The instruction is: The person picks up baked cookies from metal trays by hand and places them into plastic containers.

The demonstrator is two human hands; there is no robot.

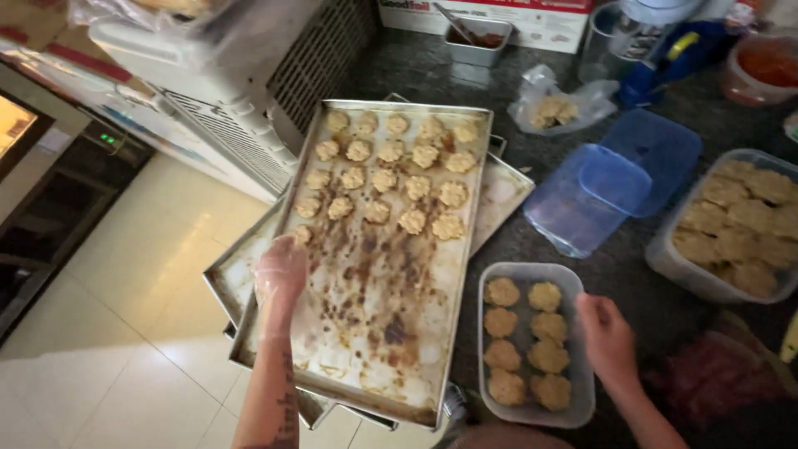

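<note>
L hand in a glove closes on a cookie on the tray; R hand is open, touching the tub.

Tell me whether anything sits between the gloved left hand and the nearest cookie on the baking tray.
Nothing visible does. The left hand already reaches the nearest cookie at the left rim of the baking tray; only bare stained metal lies around it.

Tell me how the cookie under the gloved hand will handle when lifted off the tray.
The cookie looks lumpy and crumbly, so probably fragile under a squeeze. It is small and flat: likely light, unlikely to roll. The tray is stained with baked-on residue, so it may stick slightly under the left hand.
</note>
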